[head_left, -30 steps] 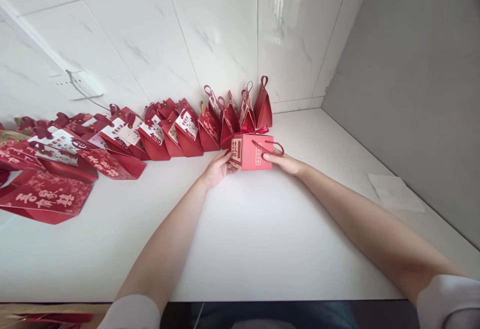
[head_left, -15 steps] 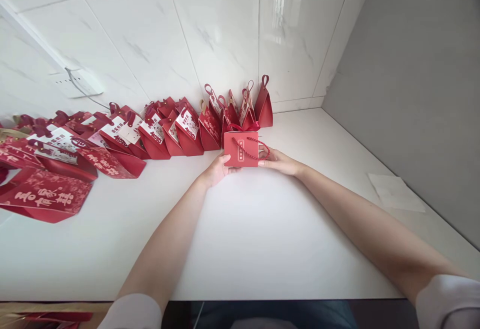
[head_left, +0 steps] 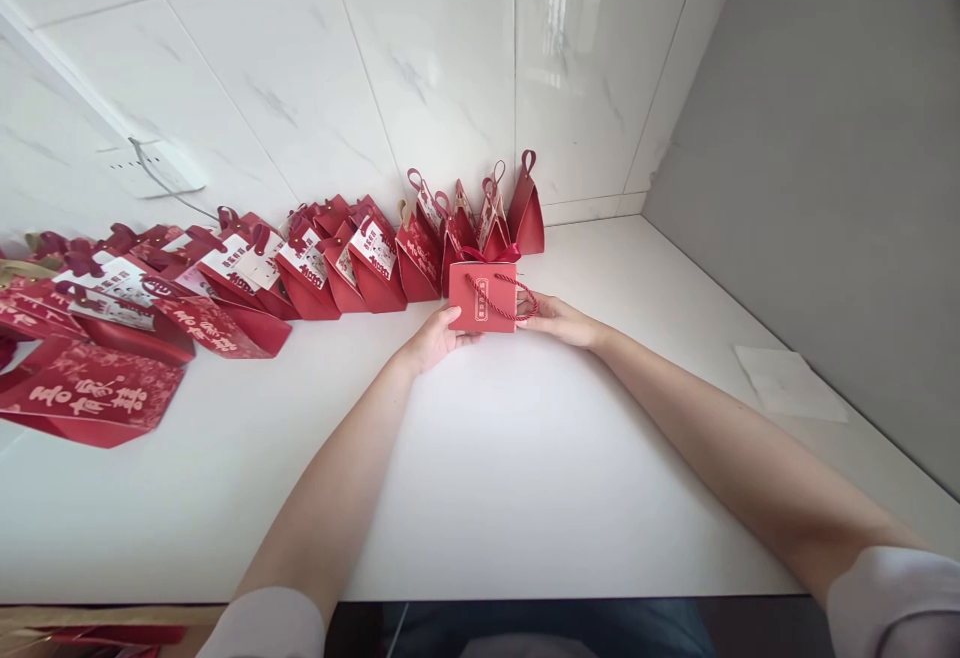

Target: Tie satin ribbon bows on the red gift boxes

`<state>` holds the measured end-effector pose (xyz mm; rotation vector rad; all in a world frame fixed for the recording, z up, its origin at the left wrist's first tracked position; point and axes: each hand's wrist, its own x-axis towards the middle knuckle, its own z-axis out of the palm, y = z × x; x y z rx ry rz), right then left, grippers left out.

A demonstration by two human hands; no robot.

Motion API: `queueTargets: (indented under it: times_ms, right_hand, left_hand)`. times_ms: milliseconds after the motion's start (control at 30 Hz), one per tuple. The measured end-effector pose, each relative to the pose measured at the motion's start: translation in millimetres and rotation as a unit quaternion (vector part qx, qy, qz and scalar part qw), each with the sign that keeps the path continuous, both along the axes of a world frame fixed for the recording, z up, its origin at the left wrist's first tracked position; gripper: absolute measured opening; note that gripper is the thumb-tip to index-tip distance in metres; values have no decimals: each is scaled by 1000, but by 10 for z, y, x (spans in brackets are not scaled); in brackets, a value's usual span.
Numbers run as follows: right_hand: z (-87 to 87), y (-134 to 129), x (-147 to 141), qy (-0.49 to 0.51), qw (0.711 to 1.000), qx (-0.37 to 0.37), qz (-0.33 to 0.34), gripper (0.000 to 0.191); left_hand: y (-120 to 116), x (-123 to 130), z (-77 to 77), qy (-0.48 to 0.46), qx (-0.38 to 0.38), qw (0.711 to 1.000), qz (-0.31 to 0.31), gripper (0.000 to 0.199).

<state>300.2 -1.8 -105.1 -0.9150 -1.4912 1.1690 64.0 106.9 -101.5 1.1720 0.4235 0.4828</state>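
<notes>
Between my two hands is a small red gift box [head_left: 461, 288] with a twisted red cord handle [head_left: 531, 298], a pale printed label on its front and a dark red ribbon bow [head_left: 495, 254] at its top. My left hand [head_left: 435, 338] grips its lower left corner, thumb on the front and fingers beneath. On the other side my right hand [head_left: 559, 321] holds the right edge, its fingers partly hidden by the box and the cord. Close behind the box stand several pointed red gift boxes [head_left: 528, 223] with ribbon loops.
A long row of red gift boxes [head_left: 379, 263] runs left along the tiled wall [head_left: 450, 58]. One larger box [head_left: 97, 393] lies nearer at far left. White paper [head_left: 791, 383] lies on the white table [head_left: 570, 498] at right, beside a grey panel [head_left: 840, 168]. A socket [head_left: 157, 168] is on the wall.
Almost nothing differs. Both hands keep their hold on the red gift box, and the view has shifted very slightly.
</notes>
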Motion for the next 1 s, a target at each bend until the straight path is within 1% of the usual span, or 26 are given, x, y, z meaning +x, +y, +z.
queueTargets:
  times_ms: [100,233,300,400,467,600,667,767,867,1000]
  right_hand:
    - [-27,13,12,25,1000,-6,-1,53]
    - [-33,14,30,53,997,-53,-15,49]
    - [-25,10,39,54,996,-64,-8,46]
    - [-20,3,56,46,997,-55,8,41]
    - [-20,-2,68,41,998,-49,13,39]
    - [-21,-11,78,41,997,-67,10,42]
    - [-21,-10,75,39,996,-75,5,43]
    - [-18,-5,68,40,996,-74,2,43]
    - [-19,-6,67,36,998,-55,16,41]
    - [-35,-17,80,20,998,-43,34,37]
  left_hand:
    - [-15,14,23,4,-15,1000,8,46]
    - [-24,25,71,13,-61,998,23,46]
    - [-8,17,84,14,-80,997,16,48]
    - [38,-11,81,5,-104,995,-7,50]
    - [72,-34,70,-5,-124,992,-9,51]
    - [116,-71,69,-33,-159,986,21,56]
    - [118,-90,89,-42,-173,984,23,60]
    - [92,-118,131,-54,-187,981,5,61]
    - [44,-127,160,-61,-176,982,-25,67]
    - [-21,-76,181,17,-149,984,-92,79]
